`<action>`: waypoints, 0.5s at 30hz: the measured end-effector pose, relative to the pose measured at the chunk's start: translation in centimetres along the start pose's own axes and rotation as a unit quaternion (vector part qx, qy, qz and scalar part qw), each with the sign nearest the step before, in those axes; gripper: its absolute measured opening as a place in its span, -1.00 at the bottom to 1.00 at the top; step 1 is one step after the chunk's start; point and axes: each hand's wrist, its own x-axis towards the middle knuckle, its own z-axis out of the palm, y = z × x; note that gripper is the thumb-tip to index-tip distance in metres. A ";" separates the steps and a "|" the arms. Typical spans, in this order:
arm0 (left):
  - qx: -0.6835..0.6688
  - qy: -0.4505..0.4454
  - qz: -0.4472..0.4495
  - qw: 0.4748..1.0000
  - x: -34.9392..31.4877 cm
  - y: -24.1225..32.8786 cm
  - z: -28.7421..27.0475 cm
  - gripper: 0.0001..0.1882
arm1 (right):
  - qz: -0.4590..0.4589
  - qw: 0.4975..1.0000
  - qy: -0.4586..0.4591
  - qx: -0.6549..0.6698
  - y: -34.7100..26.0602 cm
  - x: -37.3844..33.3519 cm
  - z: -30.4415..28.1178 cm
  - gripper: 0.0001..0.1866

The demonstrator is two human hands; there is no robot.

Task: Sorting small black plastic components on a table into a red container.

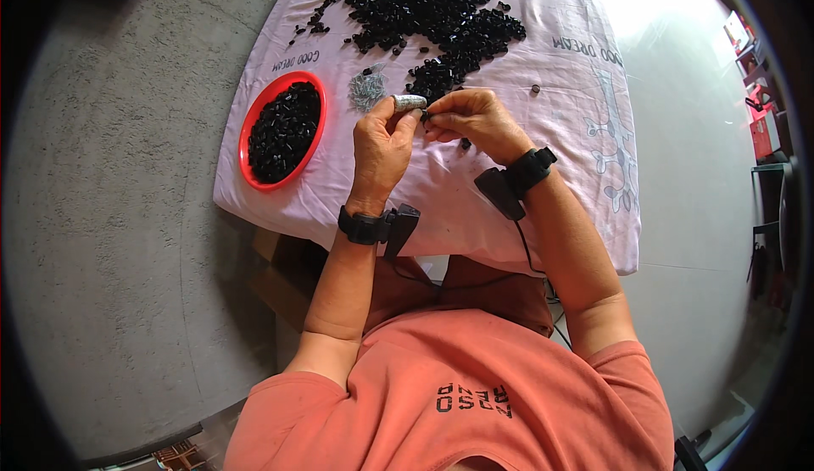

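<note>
My left hand [380,150] is closed in a pinch above the cloth-covered table, with a silvery-grey wrapping [410,102] around what looks like its index finger. A small black piece [426,117] sits at the fingertips, where my two hands meet. From the right, my right hand [479,122] pinches close against it; whatever lies between those fingertips is too small to make out. Just left of my hands is a small heap of thin silvery metal bits [367,89]. Beyond them spreads a big pile of shiny small black pieces [420,0].
A red-rimmed round bowl [244,136] full of similar black pieces stands at the table's left side. Pale pink printed cloth [543,208] covers the table. One loose dark piece [535,89] lies to the right. Black straps with devices [530,172] and cables are on my wrists.
</note>
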 end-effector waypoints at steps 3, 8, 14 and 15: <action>0.000 0.000 0.008 1.000 0.0 -0.2 0.1 -0.88 | 0.006 1.000 0.002 -0.008 0.0 0.0 0.0 -0.84; 0.016 0.002 0.016 1.000 0.0 -0.3 -0.1 -0.88 | 0.012 1.000 0.004 -0.006 -0.2 0.0 0.1 -0.84; 0.017 0.002 0.009 1.000 0.1 -0.5 -0.2 -0.89 | 0.008 1.000 0.009 -0.023 0.0 0.0 -0.1 -0.83; 0.019 0.003 0.007 1.000 0.1 -0.4 -0.3 -0.89 | 0.007 1.000 0.007 -0.021 -0.1 0.0 -0.1 -0.82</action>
